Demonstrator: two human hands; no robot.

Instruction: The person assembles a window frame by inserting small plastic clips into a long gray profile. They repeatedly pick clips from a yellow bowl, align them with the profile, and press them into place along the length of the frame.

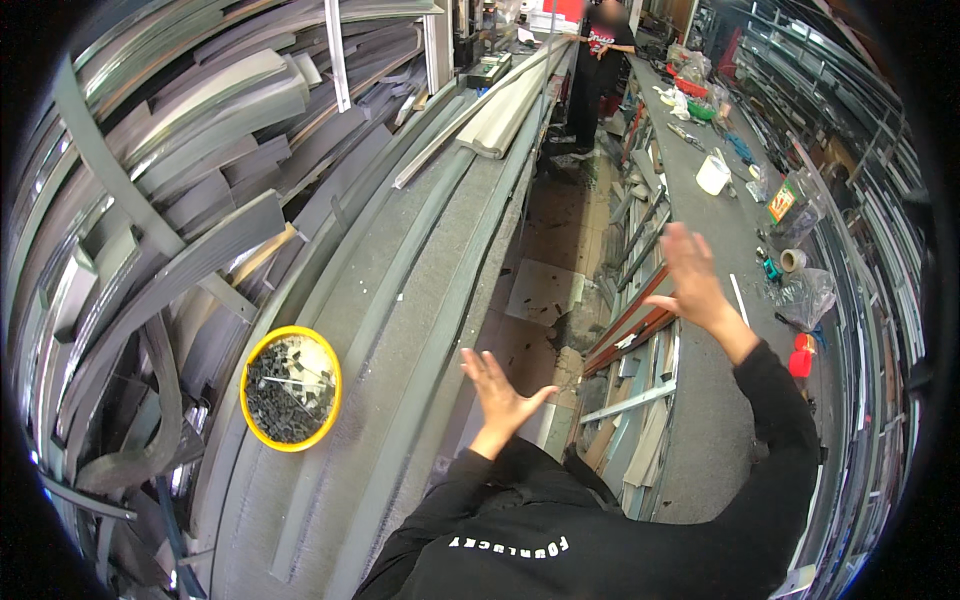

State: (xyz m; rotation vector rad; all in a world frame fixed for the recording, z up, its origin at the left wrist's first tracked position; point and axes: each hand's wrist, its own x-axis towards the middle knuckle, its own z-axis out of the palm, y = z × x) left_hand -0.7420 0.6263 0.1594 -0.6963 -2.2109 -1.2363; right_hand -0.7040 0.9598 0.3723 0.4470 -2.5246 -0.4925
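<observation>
My left hand (502, 398) is raised over the gap between two long benches, fingers spread, with nothing in it. It is nearest to the right edge of the left bench. Farther forward, my right hand (692, 280) hangs open and bare by the inner edge of the right bench, palm forward and thumb out to the left. On the left bench (385, 330) stands a round yellow-rimmed tub (250, 400) holding small black pieces and some pale ones. Long grey profile strips (425, 222) lie lengthwise on that bench, apart from both hands.
Racks of stacked profiles (180, 240) crowd the left side. The right bench (705, 400) carries a white cup (713, 174), a tape roll (793, 261), a clear plastic bag (806, 297) and a red-capped bottle (800, 360). A person (597, 70) in dark clothes stands at the aisle's far end.
</observation>
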